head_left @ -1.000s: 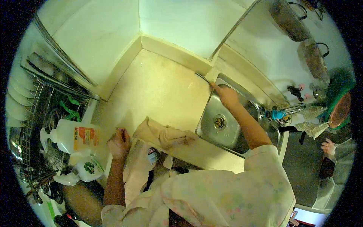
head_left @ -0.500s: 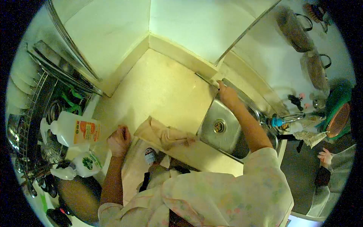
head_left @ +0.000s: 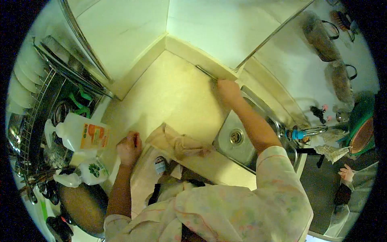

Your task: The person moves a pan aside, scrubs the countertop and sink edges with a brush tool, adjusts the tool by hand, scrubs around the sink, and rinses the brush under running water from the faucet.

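My right hand (head_left: 229, 92) is closed at the back of the pale counter (head_left: 177, 84), beside the sink's left rim. From it a thin, straight, dark-edged tool (head_left: 206, 73) sticks out along the foot of the wall; its exact kind is unclear and the fist covers its grip. My left hand (head_left: 129, 149) is curled into a fist near the counter's front left, with nothing visible in it. Just right of that fist, a crumpled beige cloth (head_left: 175, 141) lies along the counter's front edge.
A steel sink (head_left: 225, 139) with a faucet (head_left: 298, 133) lies to the right. Two bottles, one with an orange label (head_left: 84, 133) and one with a green print (head_left: 90, 171), stand left, beside a dish rack (head_left: 38, 105). Another person's hand (head_left: 346, 173) shows at far right.
My right hand has moved left along the wall's foot, away from the sink corner, carrying the thin tool. My left fist stays about where it was. The view has shifted slightly.
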`<state>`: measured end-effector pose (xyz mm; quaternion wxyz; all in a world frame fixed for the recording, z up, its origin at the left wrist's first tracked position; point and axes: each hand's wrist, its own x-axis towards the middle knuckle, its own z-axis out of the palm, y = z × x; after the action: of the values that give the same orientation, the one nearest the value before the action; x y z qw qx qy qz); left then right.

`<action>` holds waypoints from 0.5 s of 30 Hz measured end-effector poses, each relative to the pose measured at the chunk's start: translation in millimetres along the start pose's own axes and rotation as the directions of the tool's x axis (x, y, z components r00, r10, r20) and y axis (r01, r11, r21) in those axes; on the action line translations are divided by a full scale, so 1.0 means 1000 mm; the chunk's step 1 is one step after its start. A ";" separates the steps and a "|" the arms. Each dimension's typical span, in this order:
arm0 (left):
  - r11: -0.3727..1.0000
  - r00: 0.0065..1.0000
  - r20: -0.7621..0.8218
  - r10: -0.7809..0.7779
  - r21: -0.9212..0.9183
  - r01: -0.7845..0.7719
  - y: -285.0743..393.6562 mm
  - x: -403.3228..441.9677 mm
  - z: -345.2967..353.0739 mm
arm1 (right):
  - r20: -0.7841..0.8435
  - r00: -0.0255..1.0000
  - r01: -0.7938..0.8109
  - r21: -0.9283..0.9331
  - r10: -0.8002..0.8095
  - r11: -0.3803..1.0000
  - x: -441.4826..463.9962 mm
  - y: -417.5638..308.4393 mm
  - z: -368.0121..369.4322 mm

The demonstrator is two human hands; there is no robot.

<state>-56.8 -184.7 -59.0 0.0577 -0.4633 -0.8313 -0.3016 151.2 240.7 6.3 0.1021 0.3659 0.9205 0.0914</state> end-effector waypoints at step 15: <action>0.994 0.996 0.071 -0.052 0.103 0.044 0.017 0.011 -0.017 | -0.036 0.999 0.046 0.137 -0.041 0.990 0.056 -0.037 -0.009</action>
<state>-53.0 -179.4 -33.0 0.0434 -0.4505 -0.8580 -0.2430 85.2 252.1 -0.3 0.0635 0.3504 0.9339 0.0313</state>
